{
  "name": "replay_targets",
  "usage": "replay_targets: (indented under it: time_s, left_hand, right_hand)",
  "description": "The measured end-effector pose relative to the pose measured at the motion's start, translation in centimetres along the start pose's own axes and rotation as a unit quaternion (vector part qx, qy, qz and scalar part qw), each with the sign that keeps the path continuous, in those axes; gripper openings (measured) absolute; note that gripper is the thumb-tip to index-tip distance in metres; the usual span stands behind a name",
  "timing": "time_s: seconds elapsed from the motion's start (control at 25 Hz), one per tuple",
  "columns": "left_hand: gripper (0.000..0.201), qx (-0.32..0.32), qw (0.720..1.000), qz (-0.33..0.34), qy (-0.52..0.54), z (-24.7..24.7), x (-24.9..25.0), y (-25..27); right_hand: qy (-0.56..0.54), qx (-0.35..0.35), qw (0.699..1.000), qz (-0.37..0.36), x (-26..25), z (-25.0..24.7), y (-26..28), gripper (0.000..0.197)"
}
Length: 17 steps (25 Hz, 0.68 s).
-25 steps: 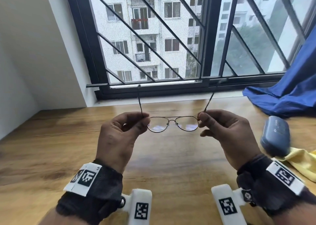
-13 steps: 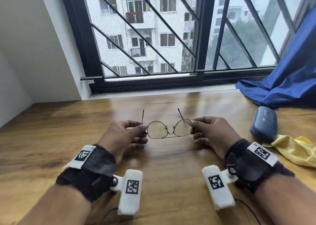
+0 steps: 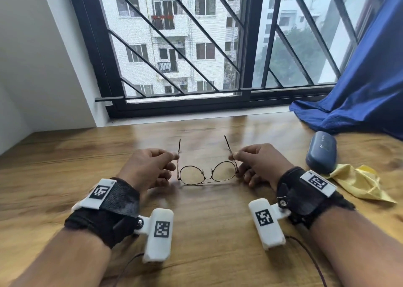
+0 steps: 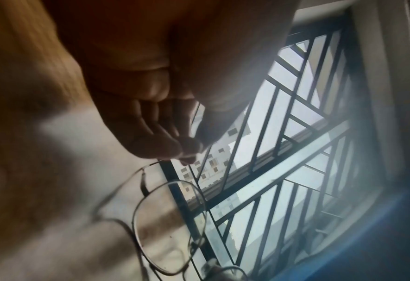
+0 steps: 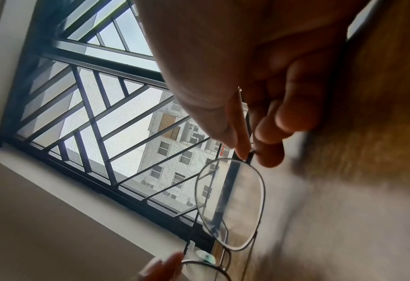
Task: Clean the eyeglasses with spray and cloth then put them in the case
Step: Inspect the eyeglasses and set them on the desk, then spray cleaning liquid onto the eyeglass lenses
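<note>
Thin metal-framed eyeglasses [image 3: 208,176] sit low over the wooden table [image 3: 207,232], lenses toward me and both temples open, pointing at the window. My left hand [image 3: 175,155] pinches the left temple between thumb and forefinger. My right hand [image 3: 233,155] pinches the right temple the same way. In the left wrist view the left hand [image 4: 191,150] closes on the thin arm above a lens of the eyeglasses [image 4: 170,228]. The right wrist view shows the right hand [image 5: 249,152] holding the eyeglasses [image 5: 230,203] near the hinge. A shut blue case [image 3: 321,152] lies to the right, with a yellow cloth [image 3: 359,184] beside it.
A blue curtain [image 3: 359,90] spills onto the table's far right corner, behind the case. A barred black window frame [image 3: 185,103] and its sill run along the table's back edge. A white wall [image 3: 43,68] closes off the left.
Both hands have lowered the eyeglasses from chest height down to just above the table. The grip has shifted from the hinges out along the temples, which now point away from me.
</note>
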<state>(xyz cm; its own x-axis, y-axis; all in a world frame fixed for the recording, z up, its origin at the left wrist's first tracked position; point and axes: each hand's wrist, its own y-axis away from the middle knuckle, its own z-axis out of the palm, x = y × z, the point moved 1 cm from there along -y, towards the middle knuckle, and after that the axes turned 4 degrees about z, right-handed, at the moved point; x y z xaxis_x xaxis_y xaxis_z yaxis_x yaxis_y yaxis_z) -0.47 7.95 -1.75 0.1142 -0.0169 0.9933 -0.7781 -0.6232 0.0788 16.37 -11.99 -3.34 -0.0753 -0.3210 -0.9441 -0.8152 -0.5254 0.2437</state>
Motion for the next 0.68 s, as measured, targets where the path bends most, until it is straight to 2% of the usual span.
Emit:
replay_targets:
  time_s: [0.16, 0.28, 0.4, 0.44, 0.48, 0.56, 0.6, 0.64, 0.68]
  left_hand:
    - [0.026, -0.077, 0.991, 0.109, 0.009, 1.3, 1.5, 1.1]
    - [0.034, -0.113, 0.981, 0.155, 0.009, 2.0, 1.7, 1.5]
    - [0.049, -0.101, 0.980, 0.170, 0.003, 2.2, 1.5, 1.4]
    - [0.052, -0.105, 0.980, 0.169, 0.001, 2.6, 1.6, 1.3]
    - [0.053, -0.108, 0.980, 0.165, 0.002, 2.9, 1.5, 0.9]
    - [0.056, -0.116, 0.980, 0.165, 0.004, 3.5, 1.5, 0.6]
    - [0.057, -0.120, 0.979, 0.167, 0.005, 3.8, 1.4, 0.6]
    - [0.057, -0.124, 0.978, 0.171, 0.006, 3.9, 1.2, 0.7]
    - [0.058, -0.123, 0.977, 0.174, 0.006, 3.9, 1.1, 0.8]
  right_hand:
    - [0.052, 0.029, 0.998, -0.028, -0.9, -0.6, 2.1, 0.018]
    - [0.026, 0.121, 0.985, -0.119, -2.1, -4.8, 4.7, 0.018]
    - [0.000, 0.276, 0.940, -0.199, -2.0, -13.5, 6.4, 0.015]
    - [-0.010, 0.352, 0.911, -0.216, -1.4, -16.9, 7.1, 0.016]
    - [-0.001, 0.444, 0.868, -0.223, -0.4, -20.0, 7.7, 0.019]
    - [0.054, 0.603, 0.771, -0.200, 1.9, -25.0, 7.9, 0.039]
    - [0.072, 0.636, 0.754, -0.150, 2.9, -26.8, 7.8, 0.059]
    - [0.080, 0.629, 0.769, -0.082, 3.8, -28.2, 7.1, 0.081]
    - [0.084, 0.596, 0.798, -0.011, 4.5, -29.2, 6.4, 0.102]
